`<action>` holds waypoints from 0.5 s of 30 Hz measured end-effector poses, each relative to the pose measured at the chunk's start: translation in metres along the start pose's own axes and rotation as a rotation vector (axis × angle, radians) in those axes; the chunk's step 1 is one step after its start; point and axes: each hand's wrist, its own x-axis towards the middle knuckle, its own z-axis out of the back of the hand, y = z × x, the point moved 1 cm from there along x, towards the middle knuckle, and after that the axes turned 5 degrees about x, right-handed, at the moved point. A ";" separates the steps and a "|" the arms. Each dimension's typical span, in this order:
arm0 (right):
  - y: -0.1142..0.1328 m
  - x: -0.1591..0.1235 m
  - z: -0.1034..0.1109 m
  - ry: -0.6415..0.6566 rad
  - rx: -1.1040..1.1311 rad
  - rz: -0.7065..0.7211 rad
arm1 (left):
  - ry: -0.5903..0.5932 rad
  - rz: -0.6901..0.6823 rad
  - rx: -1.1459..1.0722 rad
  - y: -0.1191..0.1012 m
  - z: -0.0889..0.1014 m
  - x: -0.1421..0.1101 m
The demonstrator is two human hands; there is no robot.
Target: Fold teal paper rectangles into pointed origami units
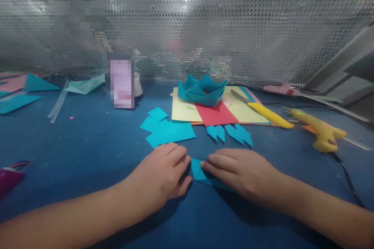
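Note:
A small folded strip of blue paper (197,171) with crease lines lies near the front of the table. My right hand (239,169) presses its fingers over this paper and covers much of it. At its left end is my left hand (171,171), fingers curled and thumb below, the tips touching the paper's edge. Just beyond my hands rest cut blue paper pieces (172,130), and a pair of pointed blue paper pieces (238,134) sits further right. Behind them a blue folded paper crown shape (203,89) stands on a red paper (219,113).
Pale yellow sheets (184,111) carry a yellow utility knife (270,114), its blade out. To the right lie a yellow glue gun (321,128) with a cord and a pink glue gun (282,89). A phone-like pixelated object (122,83), a white container (138,84) and glue sticks (60,99) are left.

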 end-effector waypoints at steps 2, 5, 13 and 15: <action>0.000 0.000 0.000 0.006 0.001 -0.006 | -0.022 0.005 -0.009 -0.001 0.000 -0.001; 0.001 -0.002 -0.002 0.017 0.020 -0.027 | -0.058 -0.016 -0.020 -0.001 0.000 -0.002; 0.000 -0.003 -0.006 0.015 0.096 -0.092 | 0.037 -0.015 -0.099 0.001 -0.002 0.003; 0.001 -0.002 -0.004 0.009 0.124 -0.108 | 0.055 0.000 -0.103 0.002 -0.002 0.003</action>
